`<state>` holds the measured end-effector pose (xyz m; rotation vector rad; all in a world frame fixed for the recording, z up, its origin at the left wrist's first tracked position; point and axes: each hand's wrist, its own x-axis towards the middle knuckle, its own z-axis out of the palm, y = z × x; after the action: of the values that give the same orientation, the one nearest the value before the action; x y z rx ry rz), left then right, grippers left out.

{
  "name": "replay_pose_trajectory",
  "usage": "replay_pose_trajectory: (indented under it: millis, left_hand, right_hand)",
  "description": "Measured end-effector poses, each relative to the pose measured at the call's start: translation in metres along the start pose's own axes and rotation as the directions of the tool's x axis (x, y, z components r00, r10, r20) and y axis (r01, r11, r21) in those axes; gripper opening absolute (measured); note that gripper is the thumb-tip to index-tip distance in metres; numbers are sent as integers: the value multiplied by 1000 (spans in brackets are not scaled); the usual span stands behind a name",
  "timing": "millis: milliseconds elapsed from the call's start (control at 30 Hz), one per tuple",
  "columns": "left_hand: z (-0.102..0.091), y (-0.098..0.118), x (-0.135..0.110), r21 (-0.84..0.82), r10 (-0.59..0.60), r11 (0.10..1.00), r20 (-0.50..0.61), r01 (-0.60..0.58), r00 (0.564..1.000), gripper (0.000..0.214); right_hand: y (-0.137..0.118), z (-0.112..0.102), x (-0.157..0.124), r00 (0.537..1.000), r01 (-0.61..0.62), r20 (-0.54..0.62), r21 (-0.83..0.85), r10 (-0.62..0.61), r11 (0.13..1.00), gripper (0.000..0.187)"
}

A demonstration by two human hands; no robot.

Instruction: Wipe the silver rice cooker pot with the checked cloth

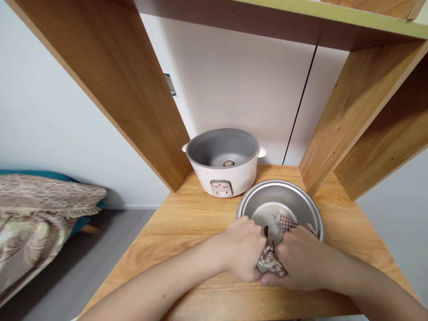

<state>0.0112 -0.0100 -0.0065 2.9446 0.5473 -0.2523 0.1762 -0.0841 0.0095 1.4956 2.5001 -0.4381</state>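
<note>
A metal inner pot (302, 196) stands on the wooden surface, its mouth facing up. My left hand (244, 249) is closed at the pot's near-left rim; its fingertips are hidden. My right hand (297, 258) is closed on a brown-and-white patterned cloth (272, 261), which lies over the near rim between my hands. Another part of the cloth shows inside the pot, beyond my right knuckles. A small dark red piece (266, 231) sticks up beside my left fist. Behind the pot, on the left, is a white rice cooker body (203, 176), open at the top.
The wooden desktop (160, 236) is bounded by upright boards on the left (147, 89) and right (361, 111). A shelf (284, 22) crosses above. At the far left, a patterned blanket (40, 205) covers teal furniture.
</note>
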Motion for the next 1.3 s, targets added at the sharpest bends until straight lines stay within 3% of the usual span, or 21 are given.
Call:
replay_pose_trajectory:
  millis: [233,433,733,1000,1300]
  left_hand:
    - [-1,0,1,-6,-8,1000,29,9,1000,32]
    - [-1,0,1,21,-12,1000,33,11,999,37]
    - [-2,-1,0,3,-13,1000,43,13,999,31]
    - [-4,0,1,28,-5,1000,59,4,998,34]
    - [-3,0,0,-6,-8,1000,38,9,999,31]
  right_hand:
    - [-5,4,-2,997,-53,-53,-47,51,997,61]
    - [1,4,0,999,-35,24,10,34,999,75]
    - [-6,2,-2,998,-44,-48,-64,41,997,60]
    - [2,3,1,999,-13,32,53,11,999,70]
    - [-7,-1,-3,998,-50,-44,-64,47,997,60]
